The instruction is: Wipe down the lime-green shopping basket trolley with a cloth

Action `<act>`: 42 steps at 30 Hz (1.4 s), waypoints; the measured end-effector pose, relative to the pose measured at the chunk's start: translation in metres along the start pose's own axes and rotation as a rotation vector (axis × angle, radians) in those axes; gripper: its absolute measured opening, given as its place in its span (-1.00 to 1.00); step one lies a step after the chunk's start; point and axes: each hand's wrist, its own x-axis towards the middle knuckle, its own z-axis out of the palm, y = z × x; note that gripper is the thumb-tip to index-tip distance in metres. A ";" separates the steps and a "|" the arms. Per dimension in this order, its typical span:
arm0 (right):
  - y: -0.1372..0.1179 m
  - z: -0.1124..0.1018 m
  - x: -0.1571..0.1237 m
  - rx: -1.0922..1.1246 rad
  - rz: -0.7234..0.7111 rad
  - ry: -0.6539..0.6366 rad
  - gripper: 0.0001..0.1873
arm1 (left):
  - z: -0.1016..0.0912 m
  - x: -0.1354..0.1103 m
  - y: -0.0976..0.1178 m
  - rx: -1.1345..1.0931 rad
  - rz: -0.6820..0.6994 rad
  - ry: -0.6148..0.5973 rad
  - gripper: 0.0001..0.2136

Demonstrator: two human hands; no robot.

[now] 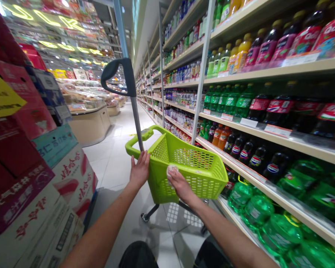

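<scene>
A lime-green plastic shopping cart (195, 158) with slotted sides stands on wheels before me. My left hand (140, 169) rests against its near left corner, fingers stretched out beside the base of the grey handle post (137, 123). The post rises to a dark loop-shaped grip (128, 78). In my right hand (179, 182) is a crumpled whitish cloth or wipe (172, 172), pressed on the cart's near side wall. The fingers of that hand are closed over it, and part of the wipe is hidden.
Drink shelves (296, 141) with bottles run along the right, close to the cart. Stacked drink cartons (67, 175) stand on the left. A curved display counter (89, 123) is farther back, beside a tiled aisle (123, 115). My knees (138, 255) are at the bottom.
</scene>
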 end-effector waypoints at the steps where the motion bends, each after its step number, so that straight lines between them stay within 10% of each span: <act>1: 0.001 -0.001 0.012 0.001 0.016 0.032 -0.64 | 0.001 -0.001 -0.004 -0.002 -0.001 0.007 -0.51; 8: -0.009 0.028 0.006 0.066 0.009 -0.130 -0.67 | -0.005 -0.005 -0.014 -0.074 0.057 -0.010 -0.50; 12: -0.019 0.017 0.036 0.121 0.003 -0.028 -0.66 | -0.015 0.007 -0.032 -0.063 -0.162 0.059 -0.49; 21: -0.037 0.030 0.051 0.195 0.002 -0.110 -0.72 | -0.020 0.012 -0.048 0.010 -0.178 -0.144 -0.38; 28: -0.055 0.039 0.118 0.122 -0.050 -0.046 -0.63 | -0.024 0.010 -0.047 0.009 -0.177 -0.154 -0.42; 33: -0.059 0.048 0.084 0.135 -0.176 -0.108 -0.73 | -0.029 0.009 -0.047 0.012 -0.169 -0.174 -0.41; 42: -0.042 0.019 0.140 0.183 0.226 0.082 -0.57 | -0.025 0.006 -0.045 0.016 -0.183 -0.143 -0.40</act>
